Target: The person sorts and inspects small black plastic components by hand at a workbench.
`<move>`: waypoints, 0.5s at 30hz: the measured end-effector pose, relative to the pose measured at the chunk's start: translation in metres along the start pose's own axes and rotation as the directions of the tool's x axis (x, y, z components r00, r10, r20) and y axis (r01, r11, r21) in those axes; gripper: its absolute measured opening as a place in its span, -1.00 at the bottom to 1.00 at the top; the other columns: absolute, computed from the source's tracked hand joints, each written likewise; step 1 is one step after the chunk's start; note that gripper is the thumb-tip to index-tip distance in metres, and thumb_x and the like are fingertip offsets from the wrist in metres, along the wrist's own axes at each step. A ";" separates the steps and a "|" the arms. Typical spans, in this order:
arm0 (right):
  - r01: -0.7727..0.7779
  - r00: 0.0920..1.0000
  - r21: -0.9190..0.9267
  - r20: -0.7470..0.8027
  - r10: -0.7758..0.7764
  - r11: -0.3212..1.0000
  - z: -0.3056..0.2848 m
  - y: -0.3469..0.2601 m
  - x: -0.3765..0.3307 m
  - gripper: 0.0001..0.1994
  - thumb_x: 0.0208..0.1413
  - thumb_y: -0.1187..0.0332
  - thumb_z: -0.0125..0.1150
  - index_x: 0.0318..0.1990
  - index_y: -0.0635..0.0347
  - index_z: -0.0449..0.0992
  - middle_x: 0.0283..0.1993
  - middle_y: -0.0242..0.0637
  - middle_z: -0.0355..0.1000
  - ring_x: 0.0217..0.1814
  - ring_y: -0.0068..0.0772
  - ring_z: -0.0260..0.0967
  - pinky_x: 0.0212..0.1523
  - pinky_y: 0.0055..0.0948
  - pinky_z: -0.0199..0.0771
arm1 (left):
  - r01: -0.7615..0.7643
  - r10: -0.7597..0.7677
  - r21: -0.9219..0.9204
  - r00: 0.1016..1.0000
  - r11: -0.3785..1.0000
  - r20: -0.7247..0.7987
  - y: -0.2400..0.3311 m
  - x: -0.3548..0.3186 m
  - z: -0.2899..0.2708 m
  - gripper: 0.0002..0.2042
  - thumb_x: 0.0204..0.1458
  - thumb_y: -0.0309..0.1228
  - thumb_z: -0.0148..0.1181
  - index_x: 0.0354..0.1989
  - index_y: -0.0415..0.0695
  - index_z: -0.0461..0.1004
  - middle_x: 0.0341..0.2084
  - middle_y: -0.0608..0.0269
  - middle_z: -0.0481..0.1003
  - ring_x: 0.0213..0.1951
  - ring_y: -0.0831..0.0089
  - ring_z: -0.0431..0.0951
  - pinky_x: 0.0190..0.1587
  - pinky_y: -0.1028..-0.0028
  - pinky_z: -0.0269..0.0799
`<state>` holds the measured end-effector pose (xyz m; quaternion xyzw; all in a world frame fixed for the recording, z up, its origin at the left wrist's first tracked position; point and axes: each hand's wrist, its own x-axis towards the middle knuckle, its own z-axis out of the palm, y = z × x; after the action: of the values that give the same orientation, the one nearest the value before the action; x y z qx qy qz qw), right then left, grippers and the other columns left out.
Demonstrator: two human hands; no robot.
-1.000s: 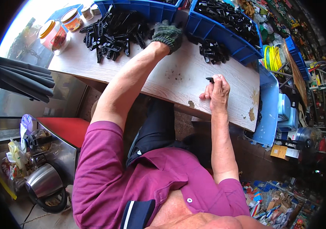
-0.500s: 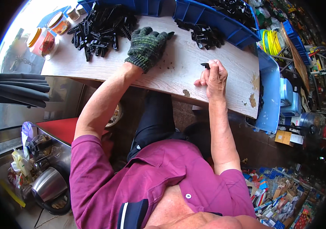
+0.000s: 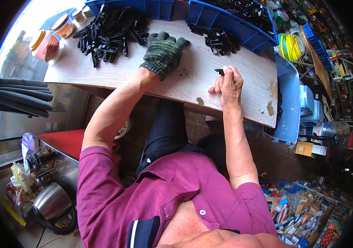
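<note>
My left hand (image 3: 162, 53), in a dark green knitted glove, is closed over the middle of the table (image 3: 199, 89). A dark tip shows beside its fingers; what they hold is mostly hidden. My bare right hand (image 3: 231, 84) is closed near the table's front edge, with a small black plastic part (image 3: 219, 72) pinched between thumb and fingers. Left of the glove lies a large heap of black plastic parts (image 3: 106, 35). Beyond my right hand is a smaller pile of similar black parts (image 3: 222, 41).
Blue bins (image 3: 230, 22) line the back of the table, the right one full of black parts. Lidded jars (image 3: 44, 44) stand at the left end. A light blue tub (image 3: 288, 103) is off the right edge. A steel kettle (image 3: 52, 200) stands at lower left.
The glove has shifted slightly right, and less of the dark tip beside it shows. My right hand stays nearly in place, still pinching the small black part.
</note>
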<state>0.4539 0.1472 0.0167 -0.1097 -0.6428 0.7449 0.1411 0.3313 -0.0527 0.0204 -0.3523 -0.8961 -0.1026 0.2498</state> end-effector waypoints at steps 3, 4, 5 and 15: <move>-0.003 1.000 0.003 -0.022 0.003 1.000 0.002 -0.003 -0.001 -0.74 0.29 0.20 0.02 -0.43 0.11 0.32 -0.78 -0.48 0.05 -0.81 -0.62 0.07 -0.78 -0.45 0.43 | 0.016 -0.013 -0.011 0.972 1.000 0.235 0.021 0.007 -0.021 -0.77 0.01 -0.36 0.15 -0.13 0.07 0.56 -0.32 0.14 0.61 -0.10 0.11 0.52 0.00 0.05 0.30; -0.006 0.999 0.010 -0.040 0.007 1.000 0.003 -0.004 -0.001 -0.72 0.29 0.20 0.01 -0.44 0.13 0.32 -0.77 -0.47 0.09 -0.81 -0.64 0.08 -0.80 -0.47 0.41 | -0.009 0.016 -0.029 0.963 1.000 0.271 0.025 0.008 -0.021 -0.78 0.00 -0.37 0.13 -0.15 0.00 0.56 -0.32 0.09 0.61 -0.13 0.08 0.54 -0.08 0.05 0.38; -0.004 0.999 0.008 -0.039 0.005 1.000 0.003 -0.004 -0.001 -0.72 0.29 0.20 0.01 -0.44 0.13 0.32 -0.77 -0.47 0.09 -0.81 -0.64 0.08 -0.80 -0.47 0.41 | -0.008 0.015 -0.029 0.963 1.000 0.268 0.028 0.009 -0.020 -0.78 0.00 -0.37 0.13 -0.15 0.00 0.56 -0.32 0.09 0.61 -0.13 0.08 0.54 -0.08 0.05 0.38; -0.002 0.998 -0.004 -0.066 0.002 1.000 0.002 0.001 0.001 -0.74 0.28 0.18 -0.02 -0.42 0.09 0.29 -0.79 -0.48 0.01 -0.81 -0.57 0.05 -0.78 -0.39 0.43 | 0.071 0.019 -0.224 0.926 0.972 0.378 0.031 0.003 -0.030 -0.78 0.01 -0.34 0.18 -0.15 -0.01 0.58 -0.14 -0.06 0.54 -0.04 -0.03 0.50 -0.05 0.09 0.48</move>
<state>0.4527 0.1457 0.0160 -0.1351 -0.6394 0.7396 0.1610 0.3614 -0.0393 0.0482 -0.3804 -0.9136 -0.1406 0.0282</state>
